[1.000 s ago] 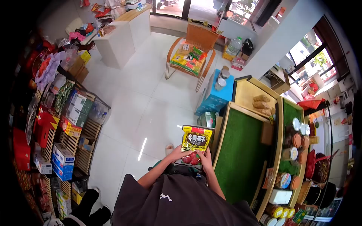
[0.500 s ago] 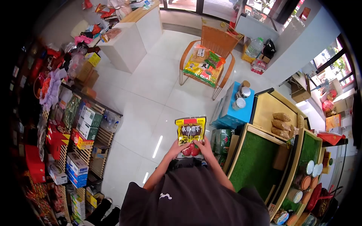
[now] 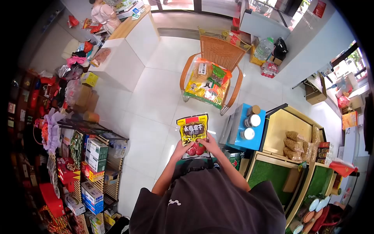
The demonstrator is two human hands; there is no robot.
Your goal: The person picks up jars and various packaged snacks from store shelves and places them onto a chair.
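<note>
In front of my waist I hold a yellow snack bag (image 3: 193, 128) upright, its front showing dark lettering and red round fruit pictures. My left hand (image 3: 182, 149) grips its lower left side, thumb across the front. On the lower right side, my right hand (image 3: 207, 144) is closed round the edge, with its thumb also on the front. The fingers behind the bag are hidden. Beyond it stands a brown woven chair (image 3: 221, 50) with several food packages (image 3: 208, 84) lying on its seat.
A slatted shelf (image 3: 93, 128) with boxes stands on the left. To the right are a blue box stand (image 3: 238, 124) bearing jars (image 3: 253, 120) and a wooden display bin (image 3: 278, 121) with bagged goods. A white counter (image 3: 117, 74) is at the upper left, with a person (image 3: 105, 17) behind it.
The view has shifted, bringing the chair nearer and the person behind the counter into sight. The bag tilts slightly to the left, still held in both hands.
</note>
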